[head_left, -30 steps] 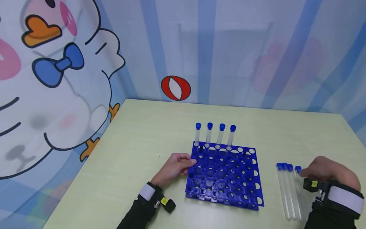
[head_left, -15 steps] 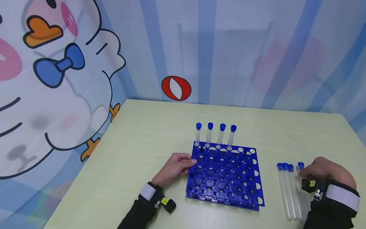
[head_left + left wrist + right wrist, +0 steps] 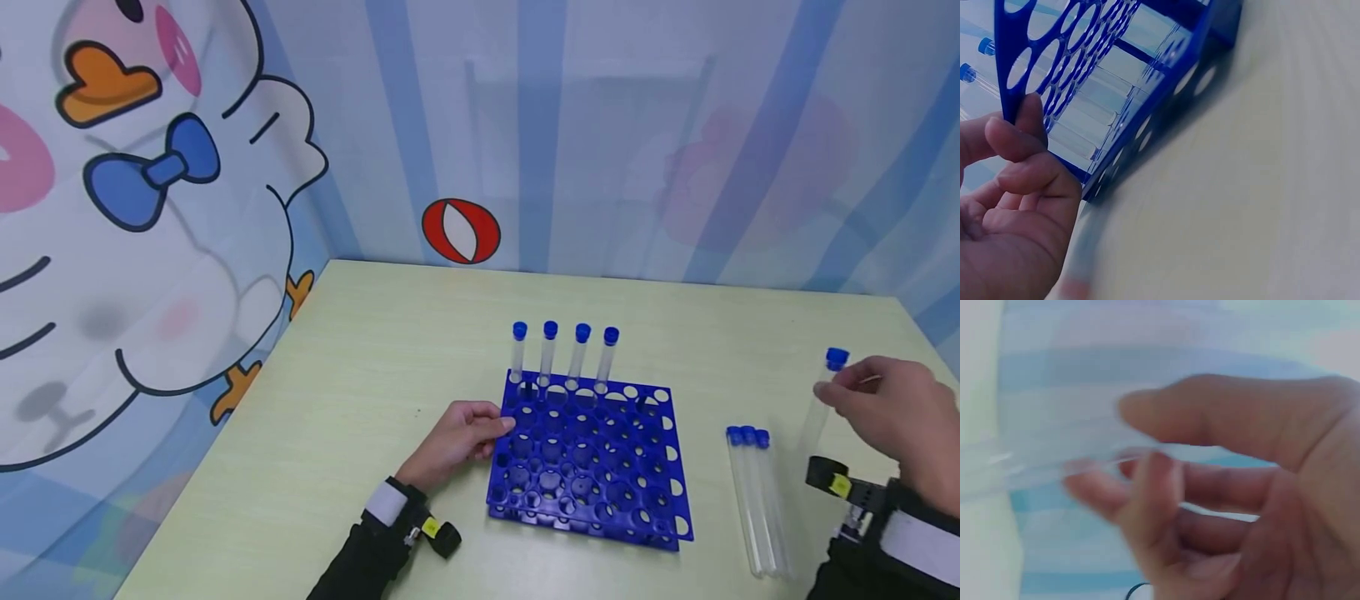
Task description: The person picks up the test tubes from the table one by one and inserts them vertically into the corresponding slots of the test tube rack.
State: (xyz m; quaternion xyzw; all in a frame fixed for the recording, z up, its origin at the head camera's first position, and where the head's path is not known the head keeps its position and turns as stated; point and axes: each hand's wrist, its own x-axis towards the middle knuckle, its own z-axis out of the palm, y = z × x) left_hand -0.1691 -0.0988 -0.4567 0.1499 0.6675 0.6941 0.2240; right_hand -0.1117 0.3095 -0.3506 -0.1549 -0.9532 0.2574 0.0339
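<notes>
A blue plastic test tube rack (image 3: 588, 467) stands on the table, with several blue-capped test tubes (image 3: 577, 354) upright along its far row. My left hand (image 3: 461, 437) pinches the rack's left edge between thumb and fingers; the left wrist view shows this grip on the rack's top plate (image 3: 1013, 56). On the right, my right hand (image 3: 892, 408) pinches a clear test tube (image 3: 816, 417) just under its blue cap, the tube raised and slightly tilted. In the right wrist view the held tube (image 3: 1029, 456) is blurred between thumb and fingers.
Three more capped test tubes (image 3: 757, 508) lie side by side on the light table (image 3: 397, 350), between the rack and my right hand. A printed cloth backdrop (image 3: 622, 150) with blue stripes and a cartoon bird rises behind and to the left.
My right hand has lifted one test tube off the table from beside the other three, moving it up and to the right. The left hand and the rack have stayed in place.
</notes>
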